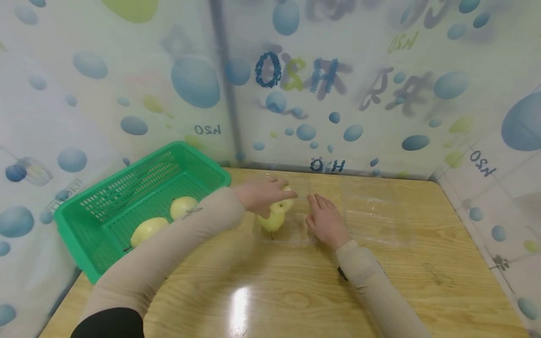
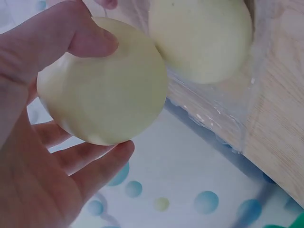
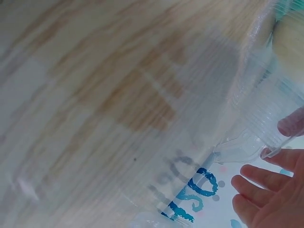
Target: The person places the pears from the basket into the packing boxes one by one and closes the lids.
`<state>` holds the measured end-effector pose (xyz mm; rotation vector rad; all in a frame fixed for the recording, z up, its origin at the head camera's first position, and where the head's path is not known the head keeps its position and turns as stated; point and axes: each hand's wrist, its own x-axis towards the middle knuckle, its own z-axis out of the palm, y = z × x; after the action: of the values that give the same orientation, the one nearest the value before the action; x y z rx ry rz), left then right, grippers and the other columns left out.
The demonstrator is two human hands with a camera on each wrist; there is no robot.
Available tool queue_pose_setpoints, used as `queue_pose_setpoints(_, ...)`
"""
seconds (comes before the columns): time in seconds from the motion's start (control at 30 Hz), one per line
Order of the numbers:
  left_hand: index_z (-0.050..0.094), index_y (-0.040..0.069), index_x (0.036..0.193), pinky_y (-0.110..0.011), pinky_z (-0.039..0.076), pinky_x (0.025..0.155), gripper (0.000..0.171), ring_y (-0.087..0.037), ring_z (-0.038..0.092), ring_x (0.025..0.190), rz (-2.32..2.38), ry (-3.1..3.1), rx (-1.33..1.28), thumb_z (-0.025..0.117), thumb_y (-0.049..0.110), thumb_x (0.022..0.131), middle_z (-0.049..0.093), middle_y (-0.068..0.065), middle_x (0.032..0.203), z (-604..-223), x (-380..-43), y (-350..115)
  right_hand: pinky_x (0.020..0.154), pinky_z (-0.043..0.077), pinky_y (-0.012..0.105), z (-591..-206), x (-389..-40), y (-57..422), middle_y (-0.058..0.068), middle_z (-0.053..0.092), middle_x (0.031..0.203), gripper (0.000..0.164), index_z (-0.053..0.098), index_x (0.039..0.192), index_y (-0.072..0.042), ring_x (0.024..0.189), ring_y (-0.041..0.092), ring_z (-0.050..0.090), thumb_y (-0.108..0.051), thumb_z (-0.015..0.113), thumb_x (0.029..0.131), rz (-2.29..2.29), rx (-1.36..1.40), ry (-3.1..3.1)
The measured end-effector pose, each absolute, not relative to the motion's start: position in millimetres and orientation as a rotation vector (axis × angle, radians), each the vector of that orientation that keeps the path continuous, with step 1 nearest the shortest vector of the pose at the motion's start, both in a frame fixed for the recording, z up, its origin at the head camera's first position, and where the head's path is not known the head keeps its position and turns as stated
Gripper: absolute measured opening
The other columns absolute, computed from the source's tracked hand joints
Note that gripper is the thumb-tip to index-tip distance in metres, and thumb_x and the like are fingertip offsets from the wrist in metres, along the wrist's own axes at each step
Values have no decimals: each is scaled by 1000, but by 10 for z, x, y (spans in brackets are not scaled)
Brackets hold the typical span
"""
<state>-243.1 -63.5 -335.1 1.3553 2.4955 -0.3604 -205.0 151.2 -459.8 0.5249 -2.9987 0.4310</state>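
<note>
My left hand (image 1: 264, 195) grips a round, pale yellow-green fruit (image 2: 107, 90) with a smooth skin, its thumb on one side and its fingers around the other. Right beside it, a second fruit (image 2: 202, 40) of the same kind rests in a clear plastic box (image 1: 293, 237); its short stem shows in the head view. Whether these are apples or pears I cannot tell. On the box's right side is my right hand (image 1: 327, 223). Its thumb and forefinger pinch the thin plastic rim (image 3: 271, 153), while the other fingers (image 3: 259, 178) extend loosely.
At the left stands a green slatted basket (image 1: 78, 234) with two more yellow-green fruits (image 1: 148, 230) in view, partly behind my left sleeve. Another clear plastic tray (image 1: 372, 225) lies to the right on the wooden table (image 1: 287, 291). A patterned curtain (image 1: 359, 94) closes off the back and sides.
</note>
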Motion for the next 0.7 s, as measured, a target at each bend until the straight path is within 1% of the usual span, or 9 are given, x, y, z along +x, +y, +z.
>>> queue_pose_setpoints(0.1,32,24,151,-49,40,103,88,-34,40,131,-392,2500,1404,78,18,77,35,-16,148,-3371,-2431,-587,112,25,50,-4588,-2046,1510,29,38,144,57,36,145,5,132,42,36,-15,53,94,426,528,-3000)
queue_pose_setpoints(0.27,34,25,150,-45,45,98,87,-32,47,124,-421,2519,1505,80,20,76,41,-14,143,-3424,-2421,-532,112,26,50,-4589,-2045,1506,29,39,143,57,37,144,5,132,42,37,-18,54,95,423,538,-2982)
queue_pose_setpoints(0.33,35,24,149,-44,46,97,87,-31,47,123,-417,2519,1524,81,20,75,41,-14,143,-3445,-2412,-512,112,26,50,-4595,-2046,1507,29,39,143,57,37,144,5,131,42,38,-18,54,95,424,540,-2973)
queue_pose_setpoints(0.4,36,25,149,-44,49,94,86,-32,47,123,-410,2509,1522,80,19,76,40,-14,144,-3461,-2400,-488,112,26,50,-4599,-2045,1510,29,40,143,57,38,144,5,131,42,38,-18,55,94,428,547,-2967)
queue_pose_setpoints(0.53,36,27,148,-39,54,82,85,-32,45,126,-390,2504,1500,78,13,76,38,-15,146,-3517,-2377,-440,112,26,50,-4597,-2041,1511,29,39,143,59,37,144,5,132,42,37,-17,55,94,431,541,-2983)
queue_pose_setpoints(0.63,37,27,148,-38,55,80,85,-33,43,128,-366,2510,1499,77,10,75,37,-15,147,-3574,-2364,-414,112,25,50,-4594,-2039,1513,28,38,144,59,35,145,4,132,42,37,-17,55,94,436,534,-2998)
queue_pose_setpoints(0.7,38,27,148,-40,54,83,84,-34,43,128,-354,2509,1504,76,9,76,38,-15,146,-3613,-2360,-404,112,25,50,-4594,-2038,1515,28,38,144,59,36,145,4,132,42,37,-17,54,94,439,534,-2996)
